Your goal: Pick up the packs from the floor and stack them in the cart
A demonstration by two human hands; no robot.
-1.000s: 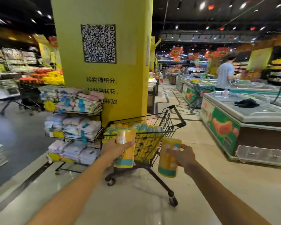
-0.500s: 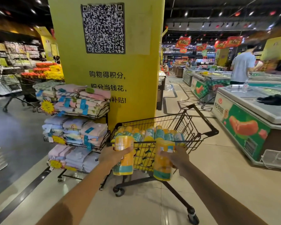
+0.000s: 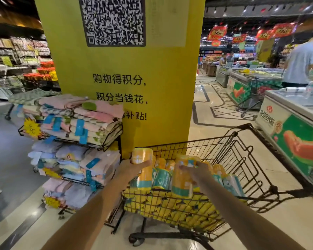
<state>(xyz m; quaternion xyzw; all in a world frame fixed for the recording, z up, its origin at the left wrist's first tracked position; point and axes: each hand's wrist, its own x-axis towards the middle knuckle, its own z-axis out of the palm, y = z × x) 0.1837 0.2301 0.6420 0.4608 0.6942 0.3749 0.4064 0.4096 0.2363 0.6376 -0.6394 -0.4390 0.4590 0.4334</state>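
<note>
As we are holding two yellow packs upright over the left end of the cart [image 3: 224,150] — our left hand [image 3: 132,167] curling round the left pack [image 3: 141,175], our right hand [image 3: 197,170] gripping the right pack [image 3: 182,179] — we are judging the risk: the stacked packs [image 3: 163,177] beneath are standing high, so a hasty release could be tipping one over the rim.
</note>
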